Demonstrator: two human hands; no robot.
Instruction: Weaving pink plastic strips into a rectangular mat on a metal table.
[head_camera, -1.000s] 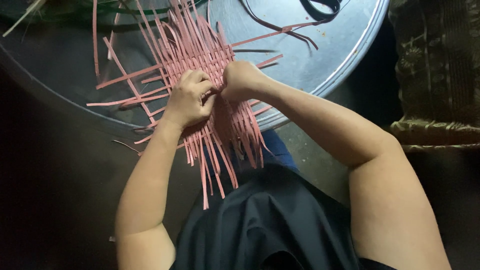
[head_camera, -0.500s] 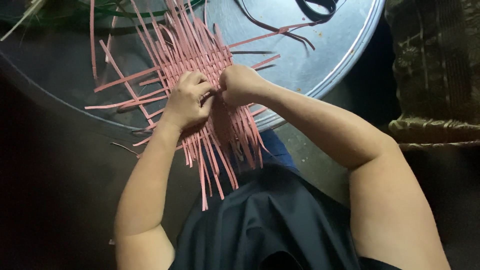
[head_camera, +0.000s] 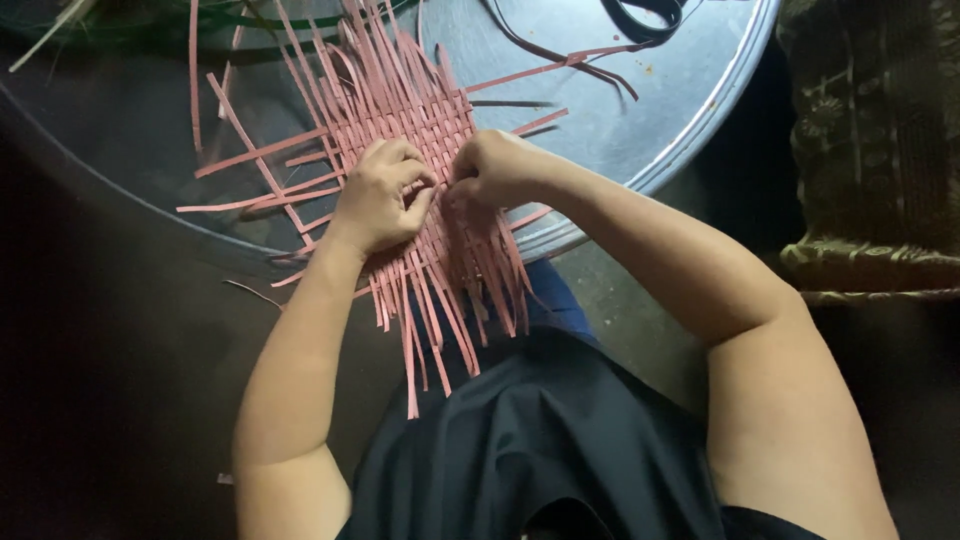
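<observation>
Dim surroundings close in on a round grey metal table (head_camera: 690, 110), whose curved near edge runs under a piece of weaving in pink strips. That pink woven mat (head_camera: 420, 130) lies partly on the table and partly over its near edge, toward the person's lap. Its middle patch is already interlaced in a tight over-and-under grid, so a fair part of the work looks done. What is left shows all around: long loose pink strips (head_camera: 440, 300) hang unwoven past the near edge, others fan out toward the far side, and a few stick out sideways to left and right. The left hand (head_camera: 385, 195) rests on the woven patch with fingers curled, pressing it down and pinching at a strip. The right hand (head_camera: 495, 165) is just beside it, almost touching, its fingers closed on a strip at the same spot, though which strip exactly I cannot tell. Toward the far right edge of the table lie some dark strips (head_camera: 640, 20), apart from the mat. By my judgement the weave is roughly midway, its edges still unfinished.
</observation>
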